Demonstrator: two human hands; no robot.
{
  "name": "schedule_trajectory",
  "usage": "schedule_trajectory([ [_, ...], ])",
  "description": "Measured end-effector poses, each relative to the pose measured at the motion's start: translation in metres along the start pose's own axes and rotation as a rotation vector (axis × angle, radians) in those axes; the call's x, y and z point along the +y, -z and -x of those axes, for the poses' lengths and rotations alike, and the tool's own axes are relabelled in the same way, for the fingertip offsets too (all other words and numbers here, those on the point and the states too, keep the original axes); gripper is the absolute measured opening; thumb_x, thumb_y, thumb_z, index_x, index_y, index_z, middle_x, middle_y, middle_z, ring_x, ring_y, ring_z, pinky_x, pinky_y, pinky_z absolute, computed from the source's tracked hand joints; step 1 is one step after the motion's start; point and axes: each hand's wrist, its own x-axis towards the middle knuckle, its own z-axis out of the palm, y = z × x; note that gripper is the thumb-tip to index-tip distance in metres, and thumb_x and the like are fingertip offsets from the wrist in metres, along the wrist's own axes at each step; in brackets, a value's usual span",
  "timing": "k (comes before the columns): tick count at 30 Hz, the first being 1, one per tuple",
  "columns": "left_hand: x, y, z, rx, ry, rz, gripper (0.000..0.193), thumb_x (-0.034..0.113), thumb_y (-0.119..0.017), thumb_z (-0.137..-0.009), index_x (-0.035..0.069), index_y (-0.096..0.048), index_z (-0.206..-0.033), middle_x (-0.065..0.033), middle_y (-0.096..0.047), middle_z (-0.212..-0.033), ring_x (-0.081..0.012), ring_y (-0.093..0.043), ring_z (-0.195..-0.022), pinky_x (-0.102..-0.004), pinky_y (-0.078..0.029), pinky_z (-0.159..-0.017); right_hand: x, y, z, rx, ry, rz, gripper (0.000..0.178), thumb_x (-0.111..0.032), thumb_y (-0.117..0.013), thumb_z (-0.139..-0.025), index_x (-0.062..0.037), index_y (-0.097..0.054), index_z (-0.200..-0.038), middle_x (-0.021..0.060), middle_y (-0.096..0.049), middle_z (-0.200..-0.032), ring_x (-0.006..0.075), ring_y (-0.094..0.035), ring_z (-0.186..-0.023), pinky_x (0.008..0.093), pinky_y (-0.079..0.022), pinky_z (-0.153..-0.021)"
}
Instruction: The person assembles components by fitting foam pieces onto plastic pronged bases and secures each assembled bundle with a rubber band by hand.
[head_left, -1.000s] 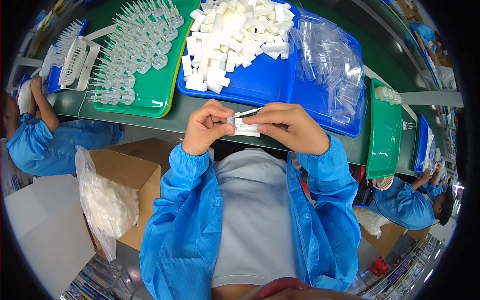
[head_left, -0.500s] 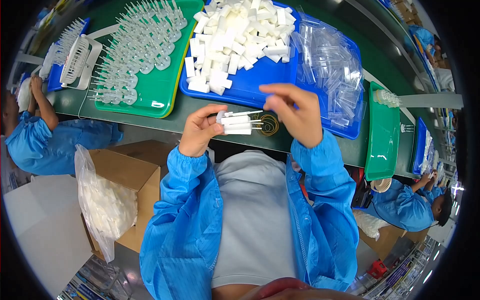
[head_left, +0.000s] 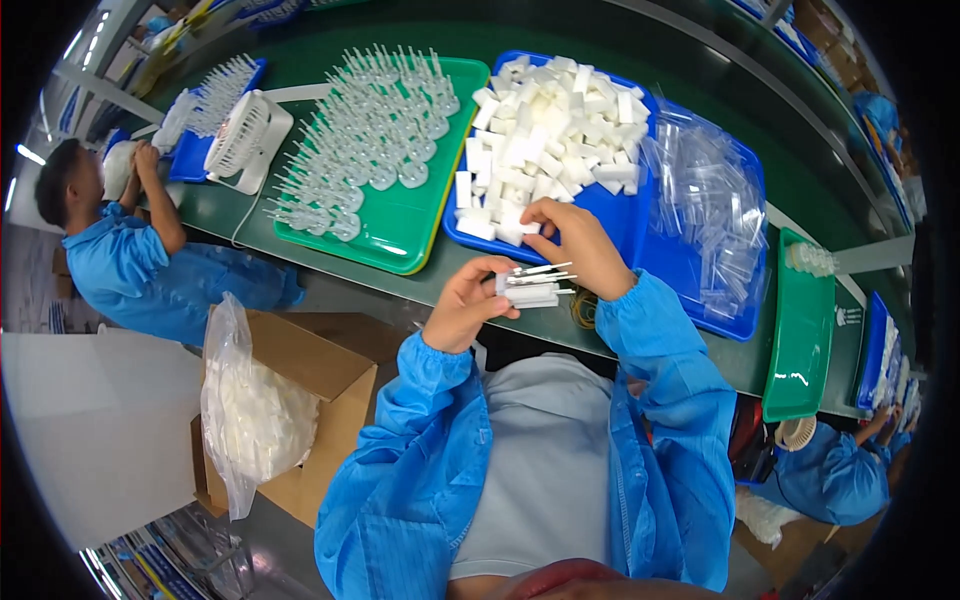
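My left hand (head_left: 460,310) is closed on the base of a pronged plastic piece, its thin rods pointing right. White blocks (head_left: 535,294) sit on the nearer rods; the farther rods look bare. Just beyond it, my right hand (head_left: 583,245) reaches to the near-left corner of a blue tray (head_left: 628,226). Its thumb and forefinger pinch a white foam-like block (head_left: 513,228) at the edge of the heap (head_left: 545,140). Some of the piece's base is hidden behind my left fingers.
Left of the heap, a green tray (head_left: 400,252) holds rows of similar pronged pieces. To the right lie clear plastic sleeves (head_left: 715,200) in a blue tray. Farther out are a white fan (head_left: 245,140), another green tray (head_left: 797,370), a cardboard box (head_left: 300,350) and co-workers.
My right hand has moved from above the pronged piece to the white heap and closed on a block. My left hand keeps its hold. The whole view has shifted.
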Motion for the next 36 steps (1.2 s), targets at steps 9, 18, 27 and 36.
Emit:
schedule_trajectory([
  [9, 0.000, 0.002, -0.006, 0.015, 0.060, 0.012, 0.038, -0.002, -0.062, -0.083, 0.006, -0.049, -0.118, -0.0089, -0.045, -0.126, -0.0210, -0.055, -0.111, -0.0334, -0.054, -0.084, 0.006, 0.023, 0.018, 0.132, 0.119, 0.341, 0.021, -0.007, -0.067, -0.078, -0.0040, -0.064, -0.099, 0.0114, -0.062, -0.082, 0.0251, -0.059, -0.075, 0.0358, -0.048, -0.068],
  [18, -0.001, 0.001, -0.011, 0.015, 0.089, 0.022, 0.036, 0.000, -0.063, -0.084, 0.006, -0.050, -0.117, -0.0080, -0.046, -0.124, -0.0201, -0.056, -0.109, -0.0326, -0.055, -0.082, -0.001, 0.040, 0.041, 0.004, -0.114, 0.137, 0.016, -0.009, -0.059, -0.082, -0.0095, -0.059, -0.099, 0.0109, -0.058, -0.075, 0.0266, -0.055, -0.078, 0.0366, -0.045, -0.066],
  [27, -0.001, -0.001, -0.010, 0.009, 0.088, 0.035, 0.035, 0.000, -0.062, -0.085, 0.007, -0.050, -0.117, -0.0082, -0.046, -0.124, -0.0203, -0.056, -0.108, -0.0312, -0.055, -0.081, -0.003, 0.044, 0.049, -0.036, -0.076, 0.120, 0.015, -0.008, -0.055, -0.083, -0.0069, -0.062, -0.097, 0.0107, -0.060, -0.079, 0.0270, -0.053, -0.076, 0.0385, -0.044, -0.067],
  [36, -0.001, -0.003, -0.009, 0.010, 0.091, 0.040, 0.035, 0.001, -0.063, -0.085, 0.008, -0.049, -0.117, -0.0099, -0.047, -0.125, -0.0211, -0.057, -0.109, -0.0316, -0.055, -0.082, -0.001, 0.040, 0.053, -0.007, -0.038, 0.217, 0.016, -0.007, -0.052, -0.085, -0.0034, -0.062, -0.098, 0.0119, -0.061, -0.083, 0.0301, -0.055, -0.081, 0.0400, -0.045, -0.073],
])
